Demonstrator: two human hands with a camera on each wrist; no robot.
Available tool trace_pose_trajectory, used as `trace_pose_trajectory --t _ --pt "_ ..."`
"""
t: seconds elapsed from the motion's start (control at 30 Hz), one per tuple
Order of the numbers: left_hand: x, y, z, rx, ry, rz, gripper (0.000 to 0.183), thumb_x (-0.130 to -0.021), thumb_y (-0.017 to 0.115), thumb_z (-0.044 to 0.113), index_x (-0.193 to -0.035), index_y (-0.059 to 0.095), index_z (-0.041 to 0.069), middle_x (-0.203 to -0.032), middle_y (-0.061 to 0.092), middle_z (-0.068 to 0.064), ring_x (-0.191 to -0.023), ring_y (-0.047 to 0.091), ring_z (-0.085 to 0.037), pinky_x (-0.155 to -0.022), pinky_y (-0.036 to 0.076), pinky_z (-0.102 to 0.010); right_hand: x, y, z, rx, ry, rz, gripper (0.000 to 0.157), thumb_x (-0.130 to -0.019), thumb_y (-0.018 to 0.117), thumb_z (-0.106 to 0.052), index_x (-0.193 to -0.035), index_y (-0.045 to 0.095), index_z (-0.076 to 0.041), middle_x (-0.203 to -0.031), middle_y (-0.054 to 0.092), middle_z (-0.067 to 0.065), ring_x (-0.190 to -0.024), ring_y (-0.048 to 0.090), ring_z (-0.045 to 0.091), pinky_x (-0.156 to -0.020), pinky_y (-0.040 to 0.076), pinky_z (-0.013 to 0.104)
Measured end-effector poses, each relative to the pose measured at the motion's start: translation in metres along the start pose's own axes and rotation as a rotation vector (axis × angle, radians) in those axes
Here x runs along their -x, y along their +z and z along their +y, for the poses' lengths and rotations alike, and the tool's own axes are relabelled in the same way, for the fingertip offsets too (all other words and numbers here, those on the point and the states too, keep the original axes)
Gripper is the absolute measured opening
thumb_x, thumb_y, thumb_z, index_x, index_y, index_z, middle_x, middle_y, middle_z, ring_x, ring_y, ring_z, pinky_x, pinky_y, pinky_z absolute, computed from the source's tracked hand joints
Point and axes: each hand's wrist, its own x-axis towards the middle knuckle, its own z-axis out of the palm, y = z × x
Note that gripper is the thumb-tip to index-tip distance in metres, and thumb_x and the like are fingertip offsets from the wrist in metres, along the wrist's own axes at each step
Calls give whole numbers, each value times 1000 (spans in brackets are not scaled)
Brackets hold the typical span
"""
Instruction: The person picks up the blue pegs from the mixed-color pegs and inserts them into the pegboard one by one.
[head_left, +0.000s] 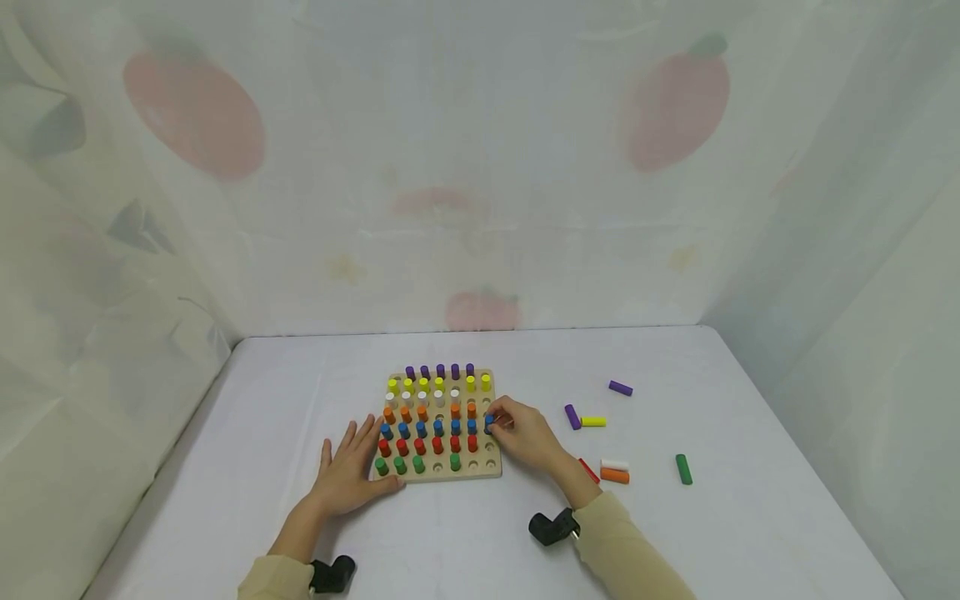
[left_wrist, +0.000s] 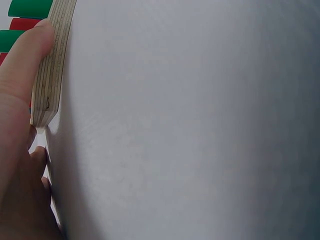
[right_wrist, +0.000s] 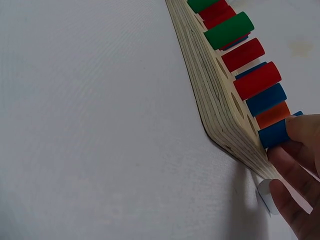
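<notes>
A wooden pegboard (head_left: 481, 474) bears upright pegs in rows of purple, yellow, white, orange, blue, red and green. Along its left side my left hand (head_left: 345, 481) rests with spread fingers, the thumb (left_wrist: 30, 55) pressed against the front edge. At the board's right side, my right hand (head_left: 528, 435) pinches a blue peg (right_wrist: 274, 134) between thumb and fingers. That peg stands at the right end of the blue row, its lower end right at the board's surface. Below the pinching fingers, a white peg (right_wrist: 266, 194) shows beside another fingertip in the right wrist view.
Right of the board lie loose pegs: two purple, one yellow (head_left: 593, 422), a white (head_left: 614, 464), an orange (head_left: 615, 476), a red (head_left: 588, 470) partly behind the right forearm, and a green (head_left: 684, 469) farther right. White curtains surround the white table (head_left: 750, 533).
</notes>
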Motion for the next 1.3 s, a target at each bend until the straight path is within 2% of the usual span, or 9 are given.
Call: trace_pose_trajectory --t 0.53,0.87,1.3 --pt "0 -1 2 -5 1 0 107 -65 65 69 -147 23 15 -153 19 -13 -140 7 -41 -103 -9 -67 0 1 2 3 10 -22 18 -87 61 -10 -104 58 -7 -94 65 1 -85 60 7 -76 51 23" --pt "-1 0 1 -15 -1 2 107 -65 65 69 -147 23 16 -153 19 -13 -139 7 -41 -102 -9 -68 0 1 1 19 6 -35 26 -86 62 -10 -112 57 -12 -100 67 4 -87 60 7 -77 51 24" --pt "0 -4 4 -22 -7 -21 108 -66 64 69 -148 22 14 -153 19 -13 -139 7 -41 -103 -8 -68 7 -11 -2 -63 -32 -101 37 -89 59 -11 -125 50 -9 -113 62 9 -99 61 14 -83 51 24"
